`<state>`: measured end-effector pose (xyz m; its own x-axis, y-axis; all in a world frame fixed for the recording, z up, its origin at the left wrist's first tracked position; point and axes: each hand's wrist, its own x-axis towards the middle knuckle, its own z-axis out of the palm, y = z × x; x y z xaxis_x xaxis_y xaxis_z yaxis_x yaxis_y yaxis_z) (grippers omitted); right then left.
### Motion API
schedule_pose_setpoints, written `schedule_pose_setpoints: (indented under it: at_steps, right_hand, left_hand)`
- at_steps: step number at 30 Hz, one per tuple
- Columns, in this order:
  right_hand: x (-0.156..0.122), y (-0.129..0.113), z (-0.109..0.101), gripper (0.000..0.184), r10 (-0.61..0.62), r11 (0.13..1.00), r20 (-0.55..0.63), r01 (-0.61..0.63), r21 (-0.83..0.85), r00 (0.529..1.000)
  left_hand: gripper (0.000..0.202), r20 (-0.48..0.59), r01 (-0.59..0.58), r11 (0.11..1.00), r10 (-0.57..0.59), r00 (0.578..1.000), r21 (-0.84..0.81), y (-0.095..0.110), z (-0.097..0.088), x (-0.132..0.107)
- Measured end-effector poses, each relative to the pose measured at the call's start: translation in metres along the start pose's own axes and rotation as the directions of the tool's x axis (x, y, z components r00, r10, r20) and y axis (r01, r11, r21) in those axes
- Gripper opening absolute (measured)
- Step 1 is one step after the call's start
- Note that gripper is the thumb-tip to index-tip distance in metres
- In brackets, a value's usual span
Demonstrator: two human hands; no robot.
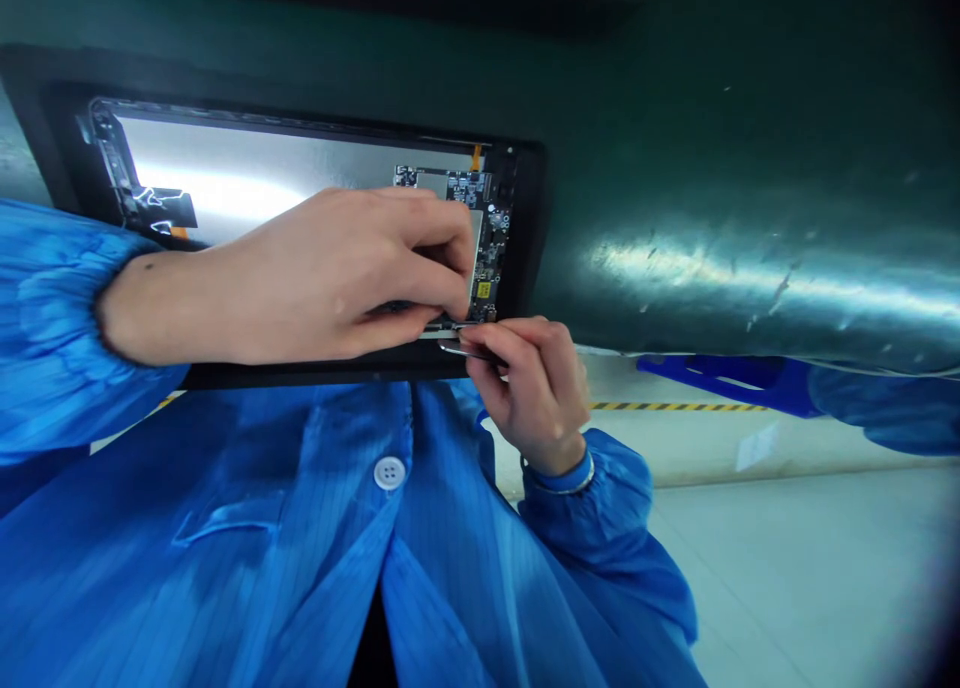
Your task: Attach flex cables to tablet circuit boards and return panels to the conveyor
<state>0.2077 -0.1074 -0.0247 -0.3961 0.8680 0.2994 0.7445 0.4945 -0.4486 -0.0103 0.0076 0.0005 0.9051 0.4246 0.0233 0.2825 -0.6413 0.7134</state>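
R hand (531,383) pinched metal tool (452,347), 4 o'clock of tablet (330,164); L hand (330,273) curled, couldn't tell its hold (light touch prob. suited).

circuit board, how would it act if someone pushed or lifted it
The circuit board is probably stiff, since it looks flat. It seems likely fragile, given its crowded, exposed surface. Lifting it might tug the orange strip at its upper edge.
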Motion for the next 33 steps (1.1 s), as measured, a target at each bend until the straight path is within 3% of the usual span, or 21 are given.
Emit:
schedule_pose_setpoints:
  at_steps: [6, 11, 15, 20, 25, 29, 30, 32, 33]
  right_hand:
    - [-0.006, 0.005, 0.001, 0.013, 0.055, 0.998, -0.089, -0.054, 0.014, 0.995]
    - [-0.004, 0.010, 0.004, 0.009, 0.027, 0.998, -0.119, -0.020, 0.061, 0.993]
    - [-0.002, 0.010, 0.006, 0.010, 0.031, 0.994, -0.161, -0.014, 0.107, 0.986]
    - [-0.002, 0.010, 0.009, 0.017, 0.069, 0.990, -0.211, -0.041, 0.135, 0.975]
    - [-0.001, 0.013, 0.009, 0.022, 0.069, 0.968, -0.154, -0.028, 0.249, 0.986]
    - [0.005, 0.012, -0.005, 0.014, 0.147, 0.869, -0.064, -0.098, 0.485, 0.987]
    - [0.008, 0.015, -0.011, 0.010, 0.204, 0.821, -0.070, -0.131, 0.556, 0.976]
    - [0.017, 0.032, -0.025, 0.008, 0.364, 0.709, -0.155, -0.166, 0.685, 0.918]
    - [0.025, 0.048, -0.035, 0.010, 0.469, 0.639, -0.195, -0.179, 0.748, 0.861]
  left_hand:
    - [0.039, -0.008, -0.060, 0.994, 0.061, 0.998, 0.087, -0.003, 0.005, -0.003]
    - [0.041, 0.034, -0.111, 0.987, 0.107, 0.994, 0.117, -0.006, 0.004, -0.004]
    - [0.043, 0.078, -0.085, 0.992, 0.078, 0.994, 0.091, -0.005, -0.002, -0.003]
    - [0.073, 0.068, 0.036, 0.999, -0.038, 0.997, 0.030, -0.001, -0.005, -0.002]
    - [0.066, 0.059, 0.077, 0.996, -0.079, 0.995, 0.037, 0.001, 0.003, -0.001]
    - [0.055, -0.033, -0.010, 0.990, 0.015, 0.999, 0.141, 0.001, 0.018, -0.001]
    - [0.052, -0.044, 0.025, 0.982, -0.017, 0.999, 0.190, 0.001, 0.022, -0.001]
    - [0.044, -0.123, -0.017, 0.958, 0.054, 0.991, 0.287, -0.004, 0.032, 0.000]
    - [0.040, -0.193, -0.037, 0.945, 0.104, 0.976, 0.324, -0.008, 0.037, 0.000]
